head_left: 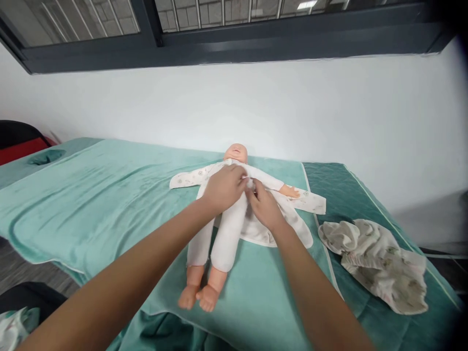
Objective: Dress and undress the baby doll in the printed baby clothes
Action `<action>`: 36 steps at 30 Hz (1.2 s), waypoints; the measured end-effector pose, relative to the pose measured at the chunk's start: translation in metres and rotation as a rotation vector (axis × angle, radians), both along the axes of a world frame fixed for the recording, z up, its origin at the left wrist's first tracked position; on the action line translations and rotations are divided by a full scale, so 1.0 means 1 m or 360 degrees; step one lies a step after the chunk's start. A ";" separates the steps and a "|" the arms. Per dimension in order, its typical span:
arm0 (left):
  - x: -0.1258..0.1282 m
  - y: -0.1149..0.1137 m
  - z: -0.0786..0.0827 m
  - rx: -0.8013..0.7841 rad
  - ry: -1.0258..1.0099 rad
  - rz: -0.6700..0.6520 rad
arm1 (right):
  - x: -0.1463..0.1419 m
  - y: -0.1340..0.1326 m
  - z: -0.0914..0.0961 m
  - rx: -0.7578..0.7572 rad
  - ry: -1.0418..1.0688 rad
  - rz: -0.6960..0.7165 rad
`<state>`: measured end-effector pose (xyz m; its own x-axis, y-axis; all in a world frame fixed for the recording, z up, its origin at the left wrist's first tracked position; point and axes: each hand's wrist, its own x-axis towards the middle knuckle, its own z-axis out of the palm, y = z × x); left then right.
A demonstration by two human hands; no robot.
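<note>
A baby doll (236, 152) lies on its back on a green towel (91, 195), dressed in a white one-piece (224, 239) over an opened patterned garment (310, 201). My left hand (224, 187) rests on the doll's chest with its fingers curled, pinching the white fabric. Close beside it, my right hand (265, 207) pinches the same fabric at the doll's belly. The fingertips of both hands meet at the garment's front. The doll's bare feet (199, 296) point toward me.
A crumpled patterned cloth (380, 263) lies at the right on a darker green cover (336, 185). A white wall and a dark window frame stand behind the table. A red and black seat (18, 141) sits at the far left. More fabric (12, 326) shows at the bottom left.
</note>
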<state>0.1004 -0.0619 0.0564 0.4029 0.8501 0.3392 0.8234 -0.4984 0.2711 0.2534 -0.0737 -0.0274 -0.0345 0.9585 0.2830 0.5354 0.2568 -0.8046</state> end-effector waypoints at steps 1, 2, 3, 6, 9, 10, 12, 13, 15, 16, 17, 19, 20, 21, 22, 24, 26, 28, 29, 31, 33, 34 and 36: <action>0.019 0.011 0.002 0.0054 0.0093 -0.0110 | 0.003 -0.001 0.002 0.0003 -0.0039 0.0000; 0.037 0.021 0.003 0.0079 0.0223 -0.0198 | 0.006 -0.002 0.004 -0.0012 -0.0084 0.0004; 0.055 0.032 0.004 0.0080 0.0347 -0.0265 | 0.010 -0.003 0.006 -0.0035 -0.0132 0.0019; 0.096 0.061 0.007 -0.0286 0.0637 -0.0482 | 0.019 -0.010 0.015 -0.0067 -0.0225 0.0206; 0.117 0.082 0.004 -0.0769 0.0901 -0.0599 | 0.025 -0.023 0.026 -0.0047 -0.0173 0.0428; 0.121 0.086 0.001 -0.0793 0.0973 -0.0593 | 0.028 -0.026 0.028 -0.0047 -0.0144 0.0496; 0.124 0.091 -0.008 -0.0679 0.1055 -0.0560 | 0.033 -0.030 0.031 -0.0063 -0.0103 0.0618; 0.125 0.092 -0.014 -0.0606 0.1059 -0.0555 | 0.037 -0.029 0.031 -0.0071 -0.0081 0.0663; 0.123 0.094 -0.023 -0.0473 0.1026 -0.0559 | 0.047 -0.022 0.025 -0.0089 -0.0014 0.0646; 0.120 0.095 -0.027 -0.0409 0.1005 -0.0555 | 0.053 -0.017 0.021 -0.0100 0.0014 0.0560; 0.117 0.097 -0.028 -0.0353 0.0983 -0.0545 | 0.059 -0.011 0.015 -0.0108 0.0016 0.0421; 0.109 0.099 -0.027 -0.0249 0.0921 -0.0505 | 0.070 0.000 0.003 -0.0105 -0.0098 0.0024; 0.104 0.100 -0.025 -0.0204 0.0879 -0.0484 | 0.074 0.004 -0.003 -0.0105 -0.0203 -0.0188; 0.100 0.101 -0.021 -0.0172 0.0835 -0.0468 | 0.078 0.008 -0.008 -0.0118 -0.0324 -0.0363; 0.096 0.100 -0.018 -0.0152 0.0795 -0.0459 | 0.080 0.010 -0.012 -0.0147 -0.0441 -0.0491; 0.091 0.098 -0.011 -0.0140 0.0748 -0.0459 | 0.082 0.013 -0.019 -0.0257 -0.0607 -0.0613; 0.088 0.094 -0.007 -0.0135 0.0760 -0.0476 | 0.083 0.014 -0.022 -0.0398 -0.0668 -0.0652; 0.086 0.091 -0.006 -0.0118 0.0794 -0.0496 | 0.085 0.015 -0.022 -0.0491 -0.0575 -0.0676; 0.085 0.089 -0.006 -0.0101 0.0821 -0.0506 | 0.088 0.016 -0.022 -0.0502 -0.0450 -0.0672; 0.083 0.087 -0.008 -0.0036 0.0893 -0.0521 | 0.095 0.018 -0.020 -0.0466 -0.0146 -0.0653; 0.080 0.084 -0.010 0.0059 0.0968 -0.0524 | 0.105 0.019 -0.017 -0.0417 0.0114 -0.0649; 0.079 0.082 -0.010 0.0101 0.1003 -0.0527 | 0.110 0.019 -0.015 -0.0409 0.0194 -0.0658; 0.078 0.079 -0.012 0.0147 0.1064 -0.0538 | 0.118 0.017 -0.009 -0.0410 0.0302 -0.0657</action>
